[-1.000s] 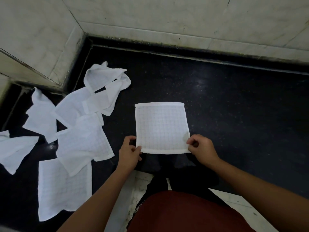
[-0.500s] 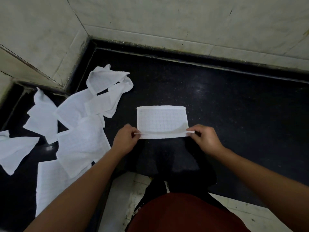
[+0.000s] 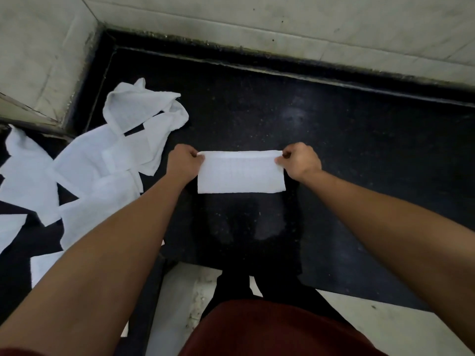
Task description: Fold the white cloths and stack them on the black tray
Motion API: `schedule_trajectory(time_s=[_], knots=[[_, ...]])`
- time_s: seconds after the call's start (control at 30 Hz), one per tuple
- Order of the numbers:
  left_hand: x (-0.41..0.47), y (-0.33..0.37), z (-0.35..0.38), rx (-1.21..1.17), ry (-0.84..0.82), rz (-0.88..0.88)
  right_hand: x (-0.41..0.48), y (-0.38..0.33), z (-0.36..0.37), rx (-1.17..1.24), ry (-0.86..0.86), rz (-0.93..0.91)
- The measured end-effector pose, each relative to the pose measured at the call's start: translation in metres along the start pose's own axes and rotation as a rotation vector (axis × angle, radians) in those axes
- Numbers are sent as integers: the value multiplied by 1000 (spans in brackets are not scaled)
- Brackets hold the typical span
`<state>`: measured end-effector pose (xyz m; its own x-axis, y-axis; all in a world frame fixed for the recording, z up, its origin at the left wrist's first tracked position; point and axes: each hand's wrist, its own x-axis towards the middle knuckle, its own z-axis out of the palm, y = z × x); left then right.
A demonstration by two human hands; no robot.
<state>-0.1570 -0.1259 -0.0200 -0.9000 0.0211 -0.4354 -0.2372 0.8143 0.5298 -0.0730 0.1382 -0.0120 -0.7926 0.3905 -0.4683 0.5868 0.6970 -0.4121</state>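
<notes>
Here, soft white rectangular cloth [image 3: 240, 176] on speckled black surface [image 3: 347, 150].

Left hand [image 3: 183, 164] and right hand [image 3: 299, 163] pinch far corners of half-folded white cloth [image 3: 241, 173] on black counter [image 3: 359, 155]; unfolded cloths [image 3: 108, 165] piled left.

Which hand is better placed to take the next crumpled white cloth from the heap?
Probably the left hand: it pinches the folded white cloth beside the heap; the right hand holds its other end.

Head-worn wide-angle view, steeply downward, close over black surface [image 3: 347, 155].
</notes>
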Motion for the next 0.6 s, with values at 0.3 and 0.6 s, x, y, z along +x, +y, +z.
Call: schedule_trajectory(time_s=[0.3, 0.6], knots=[[13, -1, 9, 115, -14, -47, 8, -1, 0, -160, 23, 58], [-33, 8, 33, 91, -112, 225, -4, -36, 25, 334, -173, -84]])
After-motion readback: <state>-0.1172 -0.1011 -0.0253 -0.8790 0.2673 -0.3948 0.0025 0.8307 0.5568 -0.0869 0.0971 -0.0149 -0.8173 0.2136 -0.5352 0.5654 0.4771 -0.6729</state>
